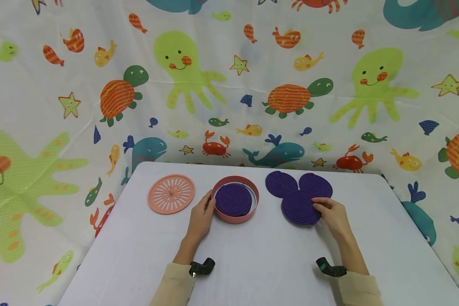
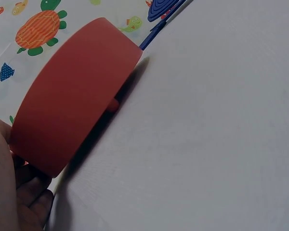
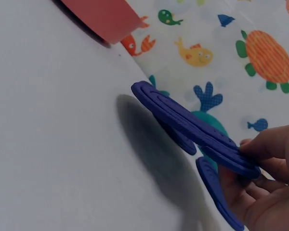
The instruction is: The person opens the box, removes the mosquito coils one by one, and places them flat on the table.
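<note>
A round coral holder (image 1: pixel 236 219) stands on the table with a purple spiral coaster (image 1: pixel 233 199) inside it. My left hand (image 1: pixel 202 216) grips the holder's left side; the left wrist view shows the thumb by the holder's wall (image 2: pixel 72 101) and the fingers beneath its lower end. Right of the holder, my right hand (image 1: pixel 332 216) pinches the edge of another purple coaster (image 1: pixel 299 207), which the right wrist view shows raised and tilted above the table (image 3: pixel 183 118). Two more purple coasters (image 1: pixel 281 184) (image 1: pixel 315 185) lie behind it.
A coral slotted disc (image 1: pixel 171 194) lies at the left on the white table (image 1: pixel 260 263). Behind the table's back edge hangs a cloth (image 1: pixel 214 106) printed with sea animals.
</note>
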A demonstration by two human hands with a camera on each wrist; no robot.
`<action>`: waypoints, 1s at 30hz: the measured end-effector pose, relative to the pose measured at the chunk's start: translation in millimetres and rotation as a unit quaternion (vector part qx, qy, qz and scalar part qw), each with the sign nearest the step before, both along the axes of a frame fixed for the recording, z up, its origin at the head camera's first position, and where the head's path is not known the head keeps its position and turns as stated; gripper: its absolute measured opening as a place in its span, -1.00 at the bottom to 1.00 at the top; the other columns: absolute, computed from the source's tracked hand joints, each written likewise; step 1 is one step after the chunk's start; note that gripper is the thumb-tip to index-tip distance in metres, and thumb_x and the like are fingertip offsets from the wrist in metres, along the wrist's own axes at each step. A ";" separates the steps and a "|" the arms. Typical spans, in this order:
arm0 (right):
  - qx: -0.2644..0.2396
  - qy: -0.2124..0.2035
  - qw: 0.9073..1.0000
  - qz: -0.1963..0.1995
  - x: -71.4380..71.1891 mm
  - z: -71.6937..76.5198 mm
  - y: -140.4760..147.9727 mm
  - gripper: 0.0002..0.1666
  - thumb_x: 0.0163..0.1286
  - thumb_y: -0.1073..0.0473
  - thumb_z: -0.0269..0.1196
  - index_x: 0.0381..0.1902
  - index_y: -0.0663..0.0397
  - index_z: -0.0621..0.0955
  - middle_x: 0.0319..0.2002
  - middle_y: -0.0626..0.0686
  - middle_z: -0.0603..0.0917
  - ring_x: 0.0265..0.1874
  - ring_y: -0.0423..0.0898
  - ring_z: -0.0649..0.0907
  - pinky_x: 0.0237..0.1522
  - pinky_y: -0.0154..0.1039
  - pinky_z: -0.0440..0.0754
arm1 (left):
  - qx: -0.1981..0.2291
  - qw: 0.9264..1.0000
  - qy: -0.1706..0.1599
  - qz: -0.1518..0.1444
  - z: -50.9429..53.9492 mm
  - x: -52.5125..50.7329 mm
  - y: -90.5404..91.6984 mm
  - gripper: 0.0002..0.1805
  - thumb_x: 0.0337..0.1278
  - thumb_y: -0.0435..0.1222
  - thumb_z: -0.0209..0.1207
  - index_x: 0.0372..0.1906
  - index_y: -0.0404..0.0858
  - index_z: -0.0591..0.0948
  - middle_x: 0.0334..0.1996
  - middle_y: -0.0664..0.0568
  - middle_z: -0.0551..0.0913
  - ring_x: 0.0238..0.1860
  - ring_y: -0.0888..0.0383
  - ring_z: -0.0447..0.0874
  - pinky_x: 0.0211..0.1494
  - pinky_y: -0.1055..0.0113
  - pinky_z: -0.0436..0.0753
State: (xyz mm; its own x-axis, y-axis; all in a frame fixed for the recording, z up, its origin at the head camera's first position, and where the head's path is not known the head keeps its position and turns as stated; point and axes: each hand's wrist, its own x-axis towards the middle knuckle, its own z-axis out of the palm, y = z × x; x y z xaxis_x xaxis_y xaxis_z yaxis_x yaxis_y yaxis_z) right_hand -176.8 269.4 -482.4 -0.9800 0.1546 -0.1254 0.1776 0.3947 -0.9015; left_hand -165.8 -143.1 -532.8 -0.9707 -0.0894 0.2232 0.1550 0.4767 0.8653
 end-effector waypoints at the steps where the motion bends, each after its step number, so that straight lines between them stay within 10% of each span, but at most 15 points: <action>1: -0.001 0.001 1.000 -0.001 -0.6 0.2 2.0 -0.56 0.46 0.13 0.24 0.15 0.32 0.61 -0.27 -0.38 0.62 -0.26 -0.43 0.53 -0.26 -0.53 0.59 | 0.000 1.000 -0.001 0.000 -0.4 0.1 -0.1 -0.44 0.55 -0.05 -0.05 0.46 -0.24 0.39 0.39 -0.08 0.49 0.44 -0.01 0.43 0.48 0.06 0.46; 30: -0.081 -0.008 0.991 -0.103 -25.2 12.2 64.8 -0.76 0.47 0.15 0.22 0.02 -0.01 0.71 -0.27 -0.43 0.57 -0.30 -0.44 0.50 -0.38 -0.61 0.56 | 0.001 1.000 -0.013 0.000 -2.5 -1.0 -0.3 -0.44 0.55 -0.04 -0.06 0.47 -0.20 0.38 0.41 -0.06 0.48 0.45 0.01 0.41 0.49 0.07 0.44</action>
State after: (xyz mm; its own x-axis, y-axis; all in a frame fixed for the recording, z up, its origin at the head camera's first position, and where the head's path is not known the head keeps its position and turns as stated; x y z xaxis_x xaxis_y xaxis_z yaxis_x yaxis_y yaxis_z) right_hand -202.0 334.2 -470.3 -0.9271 0.3284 -0.1808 0.2548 0.1980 -0.9465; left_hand -166.8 -143.4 -535.3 -0.9761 -0.0887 0.1984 0.1336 0.4755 0.8695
